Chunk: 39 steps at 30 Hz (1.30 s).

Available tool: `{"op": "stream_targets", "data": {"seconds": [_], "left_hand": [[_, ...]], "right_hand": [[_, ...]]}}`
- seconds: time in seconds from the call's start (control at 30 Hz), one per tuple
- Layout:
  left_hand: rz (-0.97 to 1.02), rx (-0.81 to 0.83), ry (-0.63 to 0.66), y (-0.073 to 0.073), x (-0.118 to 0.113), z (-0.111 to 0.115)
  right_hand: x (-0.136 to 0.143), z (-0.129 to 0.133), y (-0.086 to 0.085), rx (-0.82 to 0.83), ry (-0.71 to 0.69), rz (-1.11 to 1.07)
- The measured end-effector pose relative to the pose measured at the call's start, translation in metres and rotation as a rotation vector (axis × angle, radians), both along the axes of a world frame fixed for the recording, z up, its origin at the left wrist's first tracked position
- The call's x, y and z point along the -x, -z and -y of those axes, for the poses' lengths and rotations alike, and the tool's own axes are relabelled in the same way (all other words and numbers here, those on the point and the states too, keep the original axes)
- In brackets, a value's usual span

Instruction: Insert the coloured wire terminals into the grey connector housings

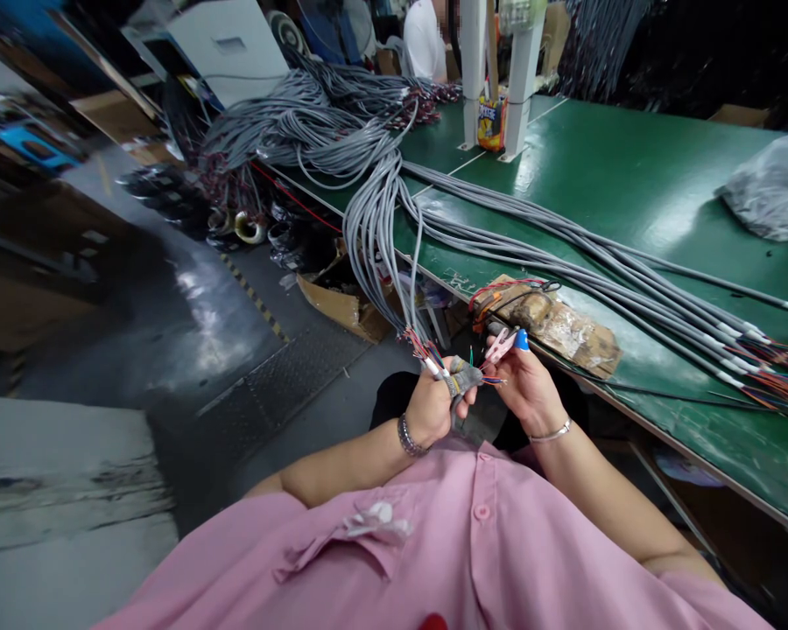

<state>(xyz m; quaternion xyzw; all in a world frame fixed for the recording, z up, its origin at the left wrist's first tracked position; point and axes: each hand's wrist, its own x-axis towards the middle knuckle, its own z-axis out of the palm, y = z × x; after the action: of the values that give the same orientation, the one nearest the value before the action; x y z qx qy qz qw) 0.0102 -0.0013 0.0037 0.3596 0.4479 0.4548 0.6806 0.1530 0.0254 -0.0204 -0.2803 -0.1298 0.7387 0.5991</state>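
My left hand (433, 407), with a grey knit cover on its thumb, is closed around the end of a grey cable (415, 319). Thin coloured wires (496, 380), among them red, blue and green, stick out past the thumb. Just to the right, my right hand (531, 385) pinches a small pale pink tool (501, 346) with two narrow arms; its exact kind is unclear. A blue cover (521, 339) wraps one fingertip of that hand. The tool is close to the wire ends, and I cannot tell whether it touches them.
Grey cables (374, 188) hang over the edge of the green table (630, 166), and more lie along it with stripped ends at the right. A tape-wrapped wooden block (552, 324) sits at the near edge. A plastic bag (775, 184) lies right; a person (425, 39) is beyond.
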Motion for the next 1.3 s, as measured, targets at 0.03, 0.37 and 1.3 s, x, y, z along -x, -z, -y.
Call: {"op": "stream_targets", "data": {"seconds": [0.03, 0.37, 1.3], "left_hand": [[-0.005, -0.002, 0.008, 0.0, 0.0, 0.0], [-0.022, -0.027, 0.021, -0.003, 0.004, 0.006], [-0.041, -0.082, -0.056, 0.003, -0.005, 0.006]], "right_hand": [[0.0, 0.0, 0.0, 0.0, -0.003, -0.003], [-0.002, 0.004, -0.005, -0.012, -0.066, 0.044], [0.007, -0.002, -0.002, -0.003, 0.093, 0.026]]}}
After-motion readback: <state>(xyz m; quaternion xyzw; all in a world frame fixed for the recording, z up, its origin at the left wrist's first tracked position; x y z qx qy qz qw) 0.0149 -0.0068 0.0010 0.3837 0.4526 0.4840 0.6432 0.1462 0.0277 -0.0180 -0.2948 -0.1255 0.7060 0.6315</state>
